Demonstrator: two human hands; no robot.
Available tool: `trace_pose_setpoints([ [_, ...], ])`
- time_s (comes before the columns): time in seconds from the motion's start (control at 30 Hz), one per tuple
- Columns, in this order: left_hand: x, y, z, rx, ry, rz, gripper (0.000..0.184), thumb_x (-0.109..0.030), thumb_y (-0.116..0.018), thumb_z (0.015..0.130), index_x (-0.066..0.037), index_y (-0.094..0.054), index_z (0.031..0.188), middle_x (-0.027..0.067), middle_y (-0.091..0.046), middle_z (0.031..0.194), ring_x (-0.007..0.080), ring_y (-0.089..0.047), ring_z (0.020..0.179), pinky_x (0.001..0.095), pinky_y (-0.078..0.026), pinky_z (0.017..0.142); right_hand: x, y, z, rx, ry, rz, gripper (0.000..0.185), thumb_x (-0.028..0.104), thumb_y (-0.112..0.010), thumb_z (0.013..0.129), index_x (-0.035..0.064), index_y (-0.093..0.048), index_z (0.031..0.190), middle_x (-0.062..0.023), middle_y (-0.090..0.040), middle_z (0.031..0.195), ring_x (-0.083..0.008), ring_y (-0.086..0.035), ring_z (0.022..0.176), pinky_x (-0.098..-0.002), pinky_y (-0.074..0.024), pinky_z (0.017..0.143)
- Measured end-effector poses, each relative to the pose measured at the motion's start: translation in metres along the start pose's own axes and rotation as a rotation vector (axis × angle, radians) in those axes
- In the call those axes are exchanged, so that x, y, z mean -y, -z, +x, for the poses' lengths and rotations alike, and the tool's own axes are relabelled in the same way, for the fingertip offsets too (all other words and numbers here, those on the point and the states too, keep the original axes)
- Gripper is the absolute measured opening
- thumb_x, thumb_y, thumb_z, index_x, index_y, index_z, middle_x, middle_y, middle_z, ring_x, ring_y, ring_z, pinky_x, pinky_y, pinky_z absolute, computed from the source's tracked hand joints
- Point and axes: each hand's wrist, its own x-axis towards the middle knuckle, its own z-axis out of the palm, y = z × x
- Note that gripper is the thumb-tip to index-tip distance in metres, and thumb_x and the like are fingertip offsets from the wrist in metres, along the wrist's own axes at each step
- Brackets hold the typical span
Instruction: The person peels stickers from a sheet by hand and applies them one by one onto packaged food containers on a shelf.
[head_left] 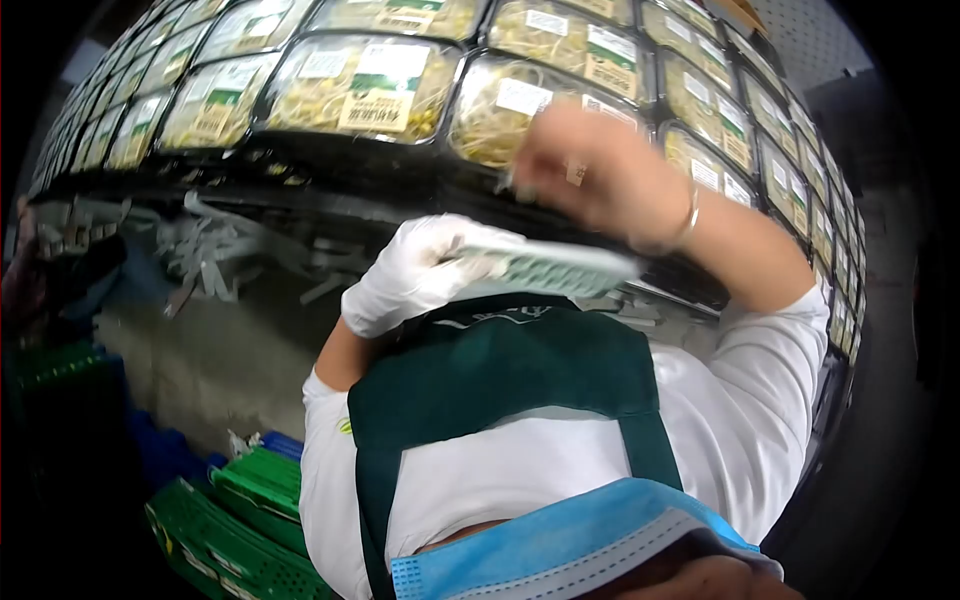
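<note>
My left hand (415,270), in a white glove, grips the near end of a pale green label sheet (565,268) in front of my chest. Rows of darker green patches run along the sheet, and its far end is smeared. My bare right hand (585,165) hovers over the front edge of a clear-lidded tray of bean sprouts (490,112). Motion blurs its fingers, so what they hold, if anything, does not show. A white label (523,97) sits on that tray's lid. To its left, another sprout tray (365,88) bears a white label and a green-and-white one.
Rows of labelled sprout trays (570,45) cover the table, curving away on both sides. Torn white strips (210,250) hang along the table's front edge. Green plastic crates (230,540) stand on the floor at lower left.
</note>
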Motion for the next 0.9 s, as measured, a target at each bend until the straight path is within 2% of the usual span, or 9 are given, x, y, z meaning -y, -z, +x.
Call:
trace_pose_setpoints([
  [0.1,0.029,0.018,-0.011,-0.074,-0.012,0.076,0.013,-0.004,-0.059,0.073,0.003,-0.058,0.085,0.0078,-0.061,0.077,0.0101,-0.056,0.07,0.0226,-0.045,0.065,-0.123,0.077,-0.011,-0.327,-0.536,-0.168,0.016,0.012,-0.055,0.078,0.0017,-0.055,0.091,-0.0056,-0.058,0.081,-0.0133,-0.055,0.074,-0.0246,-0.0434,0.066],
  [0.17,0.029,0.023,-0.019,-0.231,0.238,-0.216,0.012,-0.003,-0.059,0.073,0.002,-0.057,0.084,0.007,-0.06,0.078,0.0094,-0.055,0.07,0.023,-0.045,0.065,-0.215,0.124,-0.044,-0.535,-0.827,-0.396,0.053,0.005,-0.064,0.064,0.0024,-0.04,0.112,-0.0116,-0.051,0.092,-0.0191,-0.05,0.079,-0.0273,-0.0441,0.068],
  [0.2,0.031,0.025,-0.022,-0.285,0.274,-0.344,0.012,-0.002,-0.058,0.073,0.001,-0.055,0.083,0.0063,-0.06,0.08,0.0096,-0.055,0.07,0.0237,-0.045,0.065,-0.285,0.139,-0.081,-0.56,-0.75,-0.426,0.03,0.021,-0.06,0.074,0.0005,-0.054,0.095,-0.0059,-0.059,0.083,-0.0134,-0.055,0.076,-0.0255,-0.0432,0.069],
  [0.37,0.051,0.034,-0.032,-0.407,0.268,-0.378,0.017,-0.004,-0.062,0.072,0.002,-0.054,0.085,0.0087,-0.06,0.081,0.0117,-0.056,0.071,0.0254,-0.046,0.067,-0.271,0.114,-0.078,-0.303,-0.802,-0.642,0.038,0.031,-0.052,0.076,0.0077,-0.048,0.105,-0.0143,-0.058,0.092,-0.0286,-0.056,0.086,-0.0375,-0.0436,0.074],
  [0.5,0.047,0.033,-0.028,-0.478,0.251,-0.428,0.024,0.001,-0.063,0.069,0.003,-0.052,0.09,0.0123,-0.06,0.085,0.0162,-0.059,0.076,0.0288,-0.049,0.07,-0.284,0.139,-0.1,-0.133,-1.058,-1.116,0.065,0.059,-0.045,0.073,0.0152,-0.039,0.121,-0.0203,-0.05,0.109,-0.0353,-0.045,0.104,-0.0423,-0.0364,0.086],
  [0.6,0.048,0.033,-0.025,-0.521,0.226,-0.532,0.025,0.003,-0.062,0.068,0.003,-0.053,0.091,0.0133,-0.06,0.086,0.0176,-0.059,0.075,0.0294,-0.049,0.069,-0.325,0.182,-0.1,-0.097,-1.11,-1.051,0.059,0.054,-0.05,0.072,0.0135,-0.049,0.114,-0.0188,-0.055,0.103,-0.0314,-0.051,0.099,-0.0399,-0.0364,0.087],
  [0.7,0.049,0.031,-0.023,-0.557,0.143,-0.455,0.019,0.003,-0.061,0.068,0.003,-0.056,0.087,0.0142,-0.061,0.084,0.0163,-0.059,0.074,0.028,-0.049,0.069,-0.366,0.189,-0.066,-0.462,-1.072,-0.493,0.044,0.043,-0.054,0.071,0.0042,-0.061,0.089,-0.016,-0.059,0.094,-0.0289,-0.055,0.092,-0.0326,-0.0405,0.079],
  [0.83,0.042,0.028,-0.028,-0.552,0.117,-0.386,0.012,-0.001,-0.062,0.07,0.003,-0.056,0.08,0.0161,-0.062,0.085,0.016,-0.059,0.072,0.0251,-0.047,0.065,-0.405,0.169,-0.035,-0.182,-1.149,-0.832,0.042,0.044,-0.051,0.069,0.009,-0.061,0.09,-0.0155,-0.059,0.095,-0.0295,-0.055,0.091,-0.0336,-0.0401,0.08],
  [0.9,0.046,0.029,-0.034,-0.55,0.164,-0.402,0.016,0.001,-0.062,0.069,0.003,-0.055,0.083,0.0164,-0.061,0.086,0.0167,-0.059,0.075,0.0258,-0.048,0.066,-0.416,0.165,-0.042,-0.291,-1.162,-0.819,0.046,0.046,-0.048,0.07,0.0067,-0.061,0.092,-0.0168,-0.058,0.096,-0.0311,-0.054,0.093,-0.0348,-0.0394,0.082],
])
